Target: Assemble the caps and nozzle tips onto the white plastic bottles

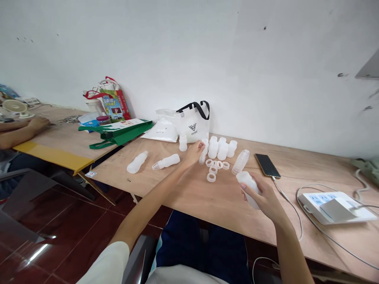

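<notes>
My right hand (pixel 263 197) is closed around a translucent white plastic bottle (pixel 249 188), held tilted above the table's front part. My left hand (pixel 195 152) reaches across to the group of bottles, its fingertips drawn together beside a small clear ribbed stack (pixel 202 159). Whatever those fingers pinch is too small to make out. Several white bottles (pixel 222 151) stand just right of my left hand. In front of them lie several white rings (pixel 211 177). A stack of clear caps (pixel 241 161) leans between the rings and the held bottle.
On the left lie a bottle (pixel 137 162) and a capped bottle (pixel 166 161); another bottle (pixel 182 142) stands behind. A white bag (pixel 194 126) is against the wall. At right are a phone (pixel 267 165), its cable and a white box (pixel 337 207). Another person's hand (pixel 38 123) rests far left.
</notes>
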Motion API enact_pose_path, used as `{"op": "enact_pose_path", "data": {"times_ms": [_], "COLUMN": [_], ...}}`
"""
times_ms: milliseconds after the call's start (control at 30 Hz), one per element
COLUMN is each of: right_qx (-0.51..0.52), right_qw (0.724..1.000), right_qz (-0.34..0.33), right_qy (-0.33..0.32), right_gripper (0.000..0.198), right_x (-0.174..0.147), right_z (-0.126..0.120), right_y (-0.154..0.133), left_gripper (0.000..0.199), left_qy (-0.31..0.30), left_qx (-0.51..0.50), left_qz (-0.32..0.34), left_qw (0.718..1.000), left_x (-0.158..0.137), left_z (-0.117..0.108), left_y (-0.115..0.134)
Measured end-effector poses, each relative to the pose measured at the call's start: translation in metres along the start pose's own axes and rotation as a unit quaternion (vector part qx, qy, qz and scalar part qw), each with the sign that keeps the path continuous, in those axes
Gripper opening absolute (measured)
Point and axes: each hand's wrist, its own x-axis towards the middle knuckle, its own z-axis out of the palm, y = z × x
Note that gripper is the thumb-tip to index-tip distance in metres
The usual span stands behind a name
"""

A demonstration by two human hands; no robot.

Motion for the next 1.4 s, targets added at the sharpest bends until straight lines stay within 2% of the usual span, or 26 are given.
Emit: {"op": "enact_pose_path", "data": {"times_ms": [700, 867, 1033, 1167, 1400], "right_qx": [0.003, -0.011, -0.013, -0.023, -0.013], "right_qw": [1.000, 1.000, 0.999, 0.999, 0.999], "right_qz": [0.003, 0.004, 0.012, 0.007, 0.011], "right_qy": [-0.006, -0.021, -0.038, -0.043, -0.046], "right_gripper": [0.032, 0.028, 0.029, 0.031, 0.031], "right_x": [0.002, 0.002, 0.003, 0.004, 0.004], "right_z": [0.001, 0.002, 0.007, 0.010, 0.010], "right_y": [0.004, 0.003, 0.002, 0.000, 0.001], "left_gripper": [0.026, 0.036, 0.045, 0.047, 0.038], "left_qy": [-0.040, 0.010, 0.075, 0.049, 0.027], "left_qx": [0.031, 0.011, -0.068, -0.077, -0.113], "left_qz": [-0.001, -0.002, -0.021, -0.056, -0.058], "left_qw": [0.999, 1.000, 0.995, 0.994, 0.991], "left_x": [-0.025, -0.029, -0.035, -0.034, -0.026], "left_z": [0.014, 0.010, 0.008, 0.010, 0.019], "left_y": [-0.016, -0.006, -0.001, -0.006, -0.019]}}
